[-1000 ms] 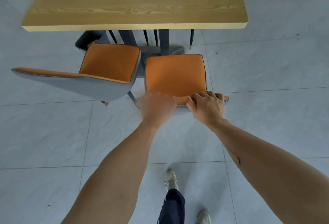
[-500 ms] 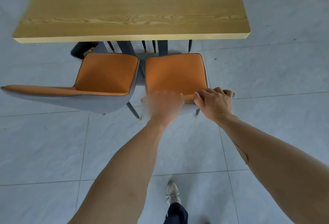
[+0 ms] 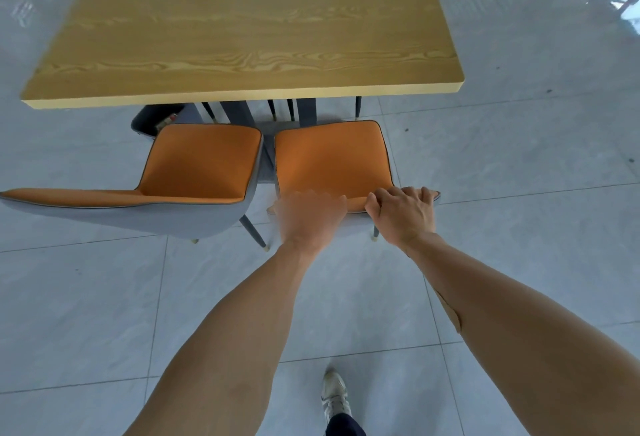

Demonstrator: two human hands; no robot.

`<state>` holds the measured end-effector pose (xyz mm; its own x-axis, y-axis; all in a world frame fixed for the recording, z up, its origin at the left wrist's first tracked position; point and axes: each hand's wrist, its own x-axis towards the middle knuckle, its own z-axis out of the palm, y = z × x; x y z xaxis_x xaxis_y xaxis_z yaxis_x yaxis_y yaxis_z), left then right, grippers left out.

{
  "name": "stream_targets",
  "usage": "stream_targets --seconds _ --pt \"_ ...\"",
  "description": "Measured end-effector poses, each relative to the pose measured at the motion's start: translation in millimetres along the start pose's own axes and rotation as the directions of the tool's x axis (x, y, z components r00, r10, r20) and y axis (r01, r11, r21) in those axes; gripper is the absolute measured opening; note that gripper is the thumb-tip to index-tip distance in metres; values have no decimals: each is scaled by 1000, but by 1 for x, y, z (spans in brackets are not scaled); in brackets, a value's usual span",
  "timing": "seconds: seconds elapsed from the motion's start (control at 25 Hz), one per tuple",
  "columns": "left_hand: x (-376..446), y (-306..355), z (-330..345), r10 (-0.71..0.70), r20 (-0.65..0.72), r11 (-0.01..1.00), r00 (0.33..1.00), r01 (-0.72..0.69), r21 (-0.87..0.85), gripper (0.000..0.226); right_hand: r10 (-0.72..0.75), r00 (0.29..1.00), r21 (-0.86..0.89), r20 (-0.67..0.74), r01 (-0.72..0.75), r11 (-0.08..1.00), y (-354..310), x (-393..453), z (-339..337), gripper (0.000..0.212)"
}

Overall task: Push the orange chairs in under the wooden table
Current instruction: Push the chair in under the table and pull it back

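Head view: we face the wooden table [image 3: 242, 37], its long axis left to right, with both near-side seats not yet under it. Left orange chair [image 3: 197, 162] stands angled. Right orange chair [image 3: 330, 158] lies straight ahead; our right hand [image 3: 403, 212] curls over its backrest, while our blurred left hand [image 3: 310, 216] rests there, grip unclear
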<state>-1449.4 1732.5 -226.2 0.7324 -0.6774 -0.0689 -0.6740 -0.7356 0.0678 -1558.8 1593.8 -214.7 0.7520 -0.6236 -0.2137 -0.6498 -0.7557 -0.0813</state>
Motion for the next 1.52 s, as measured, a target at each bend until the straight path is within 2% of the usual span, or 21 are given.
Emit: stream_targets --seconds 0.24,0.36,0.56,0.76,1.04,1.2,1.36,1.52 --pt "-1 -8 -5 47 168 990 985 -24 -137 59 -5 999 43 44 3 999 -4 -23 -12 50" --pt "-15 -10 -10 66 186 986 980 -36 -162 52 -44 997 55 61 41 998 -4 -35 -22 48" --pt "-39 -8 -30 72 288 984 955 -21 -178 61 -90 988 70 123 81 994 -5 -61 -41 50" --pt "-68 0 -56 106 284 982 953 -55 -182 55 -83 971 48 224 75 996 5 -90 -59 43" --pt "-102 12 -74 57 401 991 914 -3 -134 51 -145 965 35 221 141 989 32 -118 -79 39" --pt "-114 23 -82 5 393 990 919 49 -129 46 -197 967 30 161 194 980 47 -128 -84 38" --pt "-121 30 -91 -70 349 980 935 130 -151 48 -248 958 -7 145 252 968 58 -128 -93 36" --pt "-121 31 -94 -99 329 978 939 153 -144 48 -289 948 -42 131 297 954 56 -122 -94 36"
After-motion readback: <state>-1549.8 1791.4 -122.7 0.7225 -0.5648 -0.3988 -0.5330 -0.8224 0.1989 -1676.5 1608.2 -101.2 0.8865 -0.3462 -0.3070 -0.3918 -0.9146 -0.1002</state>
